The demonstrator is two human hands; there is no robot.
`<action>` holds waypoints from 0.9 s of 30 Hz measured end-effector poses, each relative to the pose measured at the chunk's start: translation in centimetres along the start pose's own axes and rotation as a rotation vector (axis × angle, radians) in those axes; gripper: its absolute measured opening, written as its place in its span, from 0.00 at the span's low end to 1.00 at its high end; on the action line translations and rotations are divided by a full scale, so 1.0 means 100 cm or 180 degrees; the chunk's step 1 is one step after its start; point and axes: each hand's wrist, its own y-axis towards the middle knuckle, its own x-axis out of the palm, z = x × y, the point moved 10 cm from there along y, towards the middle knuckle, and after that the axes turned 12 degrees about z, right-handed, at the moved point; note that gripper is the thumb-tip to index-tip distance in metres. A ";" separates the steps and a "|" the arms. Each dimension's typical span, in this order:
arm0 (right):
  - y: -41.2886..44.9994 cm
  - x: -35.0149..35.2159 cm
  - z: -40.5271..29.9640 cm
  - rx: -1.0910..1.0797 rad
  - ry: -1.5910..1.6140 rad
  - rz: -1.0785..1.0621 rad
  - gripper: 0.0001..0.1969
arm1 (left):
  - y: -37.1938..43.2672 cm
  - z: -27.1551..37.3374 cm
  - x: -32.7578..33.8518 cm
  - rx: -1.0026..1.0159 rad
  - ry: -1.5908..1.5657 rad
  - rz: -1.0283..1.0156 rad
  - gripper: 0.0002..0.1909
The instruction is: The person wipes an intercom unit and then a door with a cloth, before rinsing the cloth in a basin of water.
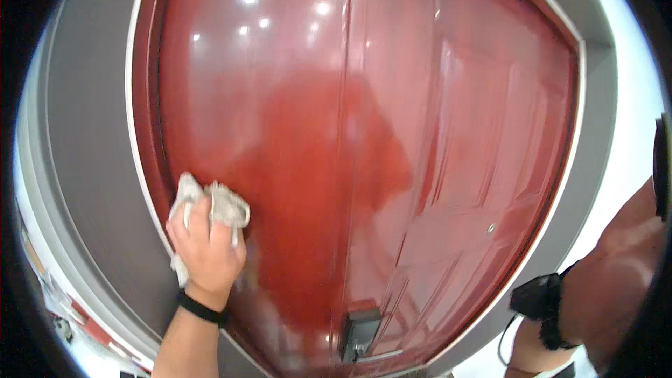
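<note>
My left hand holds a crumpled off-white cloth against a glossy red door, close to its left edge. Part of the cloth hangs below the hand, beside the door frame. A black band circles the left wrist. At the lower right my right arm reaches down, with a black strapped device and a thin cable on it. Only a bit of my right hand shows below the strap; the bottom edge cuts it off and its fingers are hidden.
A dark door lock with a lever handle sits low in view. A small round peephole is on the door's right side. Grey trim with a pale edge surrounds the door. Several blurred items lie at the lower left.
</note>
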 end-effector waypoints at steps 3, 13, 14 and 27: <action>-0.040 -0.005 0.009 0.0098 -0.0192 -0.0246 0.15 | 0.005 0.008 0.022 -0.0019 -0.0253 0.0253 0.21; -0.092 0.013 -0.046 0.0063 0.1147 -0.0871 0.15 | -0.019 -0.002 0.030 -0.0107 -0.0081 0.0397 0.11; -0.105 0.013 -0.055 0.0060 0.1365 -0.0946 0.15 | -0.024 0.010 0.015 -0.0123 -0.0074 0.0357 0.11; -0.569 -0.017 -0.118 0.7900 0.5389 -0.2352 0.34 | -0.276 0.339 -0.090 -0.4558 -0.4694 -0.3011 0.25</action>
